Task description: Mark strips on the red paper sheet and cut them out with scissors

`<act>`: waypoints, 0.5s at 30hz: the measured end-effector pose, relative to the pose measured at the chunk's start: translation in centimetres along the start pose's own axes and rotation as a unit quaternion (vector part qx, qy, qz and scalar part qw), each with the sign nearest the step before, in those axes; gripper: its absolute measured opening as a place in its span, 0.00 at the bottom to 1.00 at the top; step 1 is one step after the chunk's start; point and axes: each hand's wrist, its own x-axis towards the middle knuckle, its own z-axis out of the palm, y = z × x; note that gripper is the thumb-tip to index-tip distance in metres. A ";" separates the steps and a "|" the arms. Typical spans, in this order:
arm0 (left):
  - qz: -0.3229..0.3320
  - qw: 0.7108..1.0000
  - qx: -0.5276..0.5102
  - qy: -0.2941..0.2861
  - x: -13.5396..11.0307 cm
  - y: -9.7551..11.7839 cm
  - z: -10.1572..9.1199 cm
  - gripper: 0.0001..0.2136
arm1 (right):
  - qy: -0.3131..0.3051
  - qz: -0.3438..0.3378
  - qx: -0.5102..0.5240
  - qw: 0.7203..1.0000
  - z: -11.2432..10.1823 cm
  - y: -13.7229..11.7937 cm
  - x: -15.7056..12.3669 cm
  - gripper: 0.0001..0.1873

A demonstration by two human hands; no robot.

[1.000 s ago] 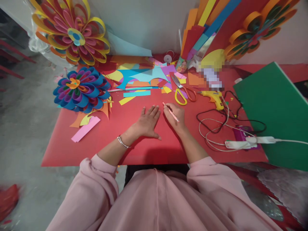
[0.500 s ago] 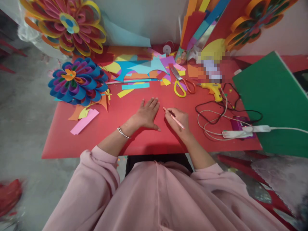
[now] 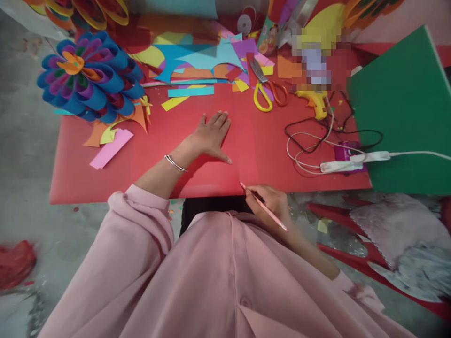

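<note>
My left hand (image 3: 210,136) lies flat with fingers stretched out on a large red paper sheet (image 3: 123,178), pressing it down near the middle. My right hand (image 3: 269,202) is closed around a pink pencil (image 3: 264,207). The pencil's tip touches the sheet right at its near edge. A silver bangle (image 3: 175,163) sits on my left wrist. Both arms are in pink sleeves.
Yellow and orange scissors (image 3: 265,89) and a yellow glue gun (image 3: 315,101) lie beyond my hands. Cables and a white power strip (image 3: 347,164) are at the right, next to a green board (image 3: 405,112). A blue paper flower (image 3: 89,77) and paper scraps sit at left.
My right hand has drawn the pencil toward me, from beside my left hand down to the sheet's near edge. The left hand stayed put. The camera tilted downward.
</note>
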 end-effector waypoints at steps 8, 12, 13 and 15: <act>-0.004 1.000 0.002 -0.005 0.0 0.1 -0.1 0.71 | -0.003 0.031 0.004 1.000 -0.1 -0.5 -0.4 0.09; -0.009 1.000 0.011 -0.008 -0.3 0.5 -0.4 0.70 | 0.017 0.047 -0.004 0.999 -0.6 -0.7 0.0 0.08; -0.011 1.000 0.015 -0.010 -0.4 0.5 -0.5 0.70 | 0.018 0.047 -0.005 0.999 -0.7 -0.7 0.1 0.08; -0.012 1.000 0.022 -0.014 -0.5 0.7 -0.6 0.70 | 0.017 0.034 -0.007 0.999 -0.6 -0.7 0.4 0.08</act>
